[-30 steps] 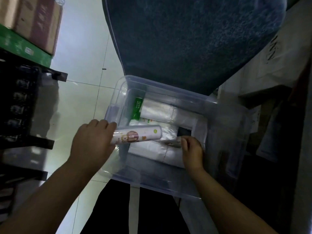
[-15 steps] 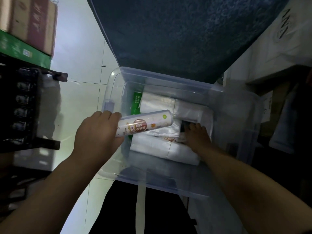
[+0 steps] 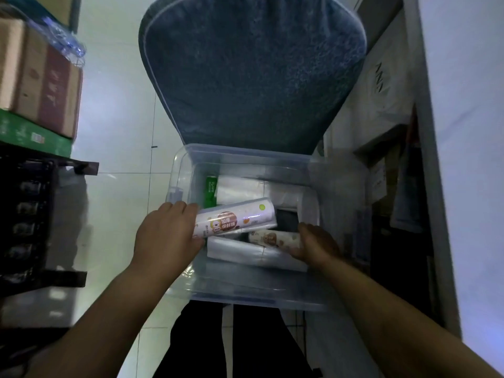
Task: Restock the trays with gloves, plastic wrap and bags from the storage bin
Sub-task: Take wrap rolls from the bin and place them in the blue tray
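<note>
Both arms reach down into the clear storage bin [image 3: 188, 291]. The left hand [image 3: 166, 236] wraps its fingers round a plastic wrap roll [image 3: 234, 221] above the bin's left side; the right hand [image 3: 316, 245], palm turned inward, grips a second roll [image 3: 272, 238] lower inside, over the white bag packs [image 3: 240, 251].

Upper roll [image 3: 234, 221]: brown badge with white characters 加厚 over 保鲜膜; the small print beside it is illegible.
Lower roll [image 3: 272, 238]: printed label, too blurred to read.
Green box [image 3: 210, 190] in bin [image 3: 245, 156]: pale lettering along its length, not legible.
White bag [image 3: 381, 85], right side: large dark letters lying sideways, "NN" plus one more, possibly "A".
Red carton [image 3: 54, 91], far left: pale characters, unreadable.
Green carton [image 3: 27, 135] beneath it: small label, unreadable.
</note>
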